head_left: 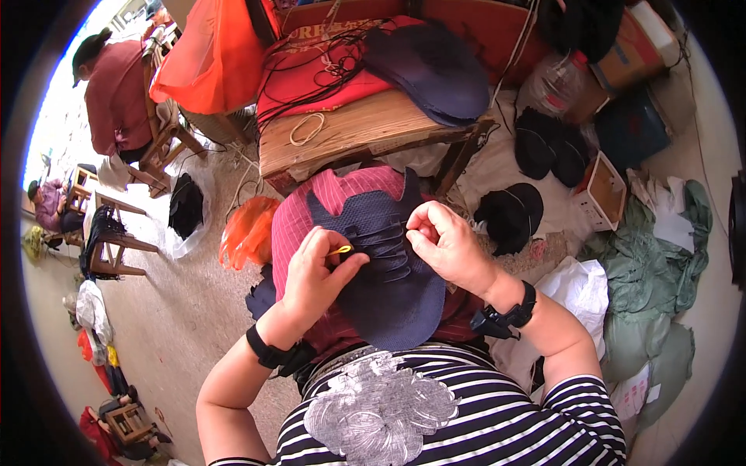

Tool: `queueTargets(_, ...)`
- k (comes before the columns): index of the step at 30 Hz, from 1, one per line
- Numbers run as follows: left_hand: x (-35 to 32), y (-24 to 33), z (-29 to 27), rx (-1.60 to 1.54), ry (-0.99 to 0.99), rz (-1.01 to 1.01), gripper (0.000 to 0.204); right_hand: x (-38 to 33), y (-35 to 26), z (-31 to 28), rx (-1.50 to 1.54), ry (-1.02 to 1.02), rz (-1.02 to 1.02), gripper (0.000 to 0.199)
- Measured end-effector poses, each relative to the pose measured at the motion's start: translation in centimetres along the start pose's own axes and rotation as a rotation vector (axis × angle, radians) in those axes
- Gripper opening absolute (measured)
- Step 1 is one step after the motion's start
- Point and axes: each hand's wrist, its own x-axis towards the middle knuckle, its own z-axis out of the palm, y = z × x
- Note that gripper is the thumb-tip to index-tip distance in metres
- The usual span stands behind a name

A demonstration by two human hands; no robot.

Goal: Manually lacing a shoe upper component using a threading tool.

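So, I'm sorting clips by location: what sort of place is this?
Probably a small handcraft workshop, though it could be a home workroom. The left hand and right hand are at a dark blue cloth, similar dark blue pieces lie on a wooden bench, and another person sits on a wooden chair.

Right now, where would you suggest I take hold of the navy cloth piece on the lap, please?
Probably pinch the navy cloth piece by its broad rounded end, coming from the waist side: that rim is uncovered, while the left hand and right hand are farther up.
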Motion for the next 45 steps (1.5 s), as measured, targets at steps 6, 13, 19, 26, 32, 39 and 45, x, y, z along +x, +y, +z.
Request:
queueTargets(6, 2.6, 2.7, 0.5, 0.21, 0.023, 0.309, 0.012, -0.3, -0.6, 0.6, 0.007, 0.045, 0.044, 0.018)
queueTargets(13, 2.8, 3.3, 1.8, 0.283, 0.06, 0.191, 0.012, -0.6, 0.0, 1.4, 0.054, 0.08, 0.039, 0.016)
queueTargets(19, 3.6, 4.1, 2.1, 0.327, 0.035, 0.104, 0.016, -0.5, 0.5, 1.6, 0.1, 0.083, 0.067, 0.016)
queueTargets(26, 4.4, 3.7, 2.3, 0.357, -0.011, 0.152, 0.019, -0.5, 0.6, 1.8, 0.136, 0.082, 0.062, 0.017)
queueTargets(32, 3.8, 2.2, 0.3, 0.228, 0.001, 0.076, 0.017, -0.9, 1.1, 1.6, 0.156, 0.085, 0.038, 0.017)
queueTargets(39, 0.9, -2.8, -0.5, 0.036, 0.301, -0.17, 0.02, -0.6, 2.7, 0.9, 0.541, 0.151, 0.198, 0.024)
queueTargets(45, 0.8, -4.4, -2.0, -0.3, 0.032, -0.371, 0.024, 0.8, 4.5, 0.3, 0.107, 0.158, 0.212, 0.055)
